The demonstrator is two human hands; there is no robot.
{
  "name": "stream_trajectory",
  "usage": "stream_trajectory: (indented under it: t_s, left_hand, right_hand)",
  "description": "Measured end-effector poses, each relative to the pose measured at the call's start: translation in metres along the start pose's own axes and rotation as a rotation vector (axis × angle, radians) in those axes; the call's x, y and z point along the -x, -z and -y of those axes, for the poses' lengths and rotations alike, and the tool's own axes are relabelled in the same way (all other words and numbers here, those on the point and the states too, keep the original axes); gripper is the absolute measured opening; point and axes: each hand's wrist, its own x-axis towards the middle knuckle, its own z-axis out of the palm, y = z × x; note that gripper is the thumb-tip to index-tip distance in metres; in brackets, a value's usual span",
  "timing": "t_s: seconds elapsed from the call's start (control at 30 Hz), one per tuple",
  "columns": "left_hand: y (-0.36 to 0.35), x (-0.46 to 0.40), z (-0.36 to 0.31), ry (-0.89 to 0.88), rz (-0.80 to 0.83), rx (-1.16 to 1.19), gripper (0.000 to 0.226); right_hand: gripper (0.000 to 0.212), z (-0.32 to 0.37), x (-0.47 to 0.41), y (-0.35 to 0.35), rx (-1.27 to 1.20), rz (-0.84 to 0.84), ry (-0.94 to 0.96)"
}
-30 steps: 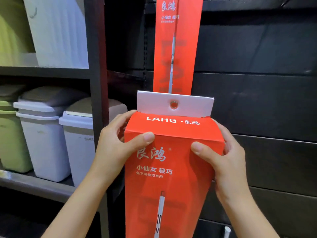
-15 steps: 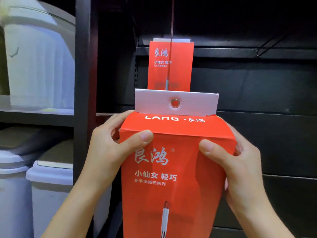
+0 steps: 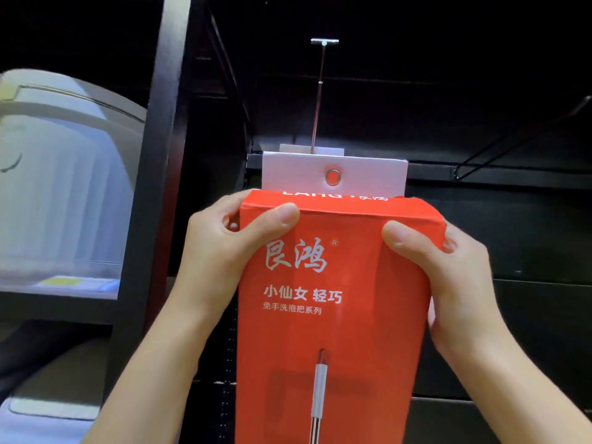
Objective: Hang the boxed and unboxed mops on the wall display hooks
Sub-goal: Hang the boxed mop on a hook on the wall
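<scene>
Left hand (image 3: 221, 251) and right hand (image 3: 448, 283) clamp top corners of red boxed mop (image 3: 330, 315), thumbs on near face, steadying white hang tab (image 3: 334, 174). Eyelet (image 3: 333, 176) sits below chrome display hook (image 3: 320, 91), not yet threaded; box held centre, near black wall.

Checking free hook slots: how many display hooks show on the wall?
2. A metal hook runs from top centre down to the white tab behind the held red mop box; a dark wire hook juts out at upper right. Others may hide in the dark.
</scene>
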Motion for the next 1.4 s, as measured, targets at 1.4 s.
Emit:
stream_trajectory:
  t_s: [1.4]
  left_hand:
    - [-0.010,-0.118,-0.008,-0.016,0.071,0.228,0.041]
  right_hand:
    - [0.026,0.022,-0.127,-0.013,-0.090,-0.055,0.029]
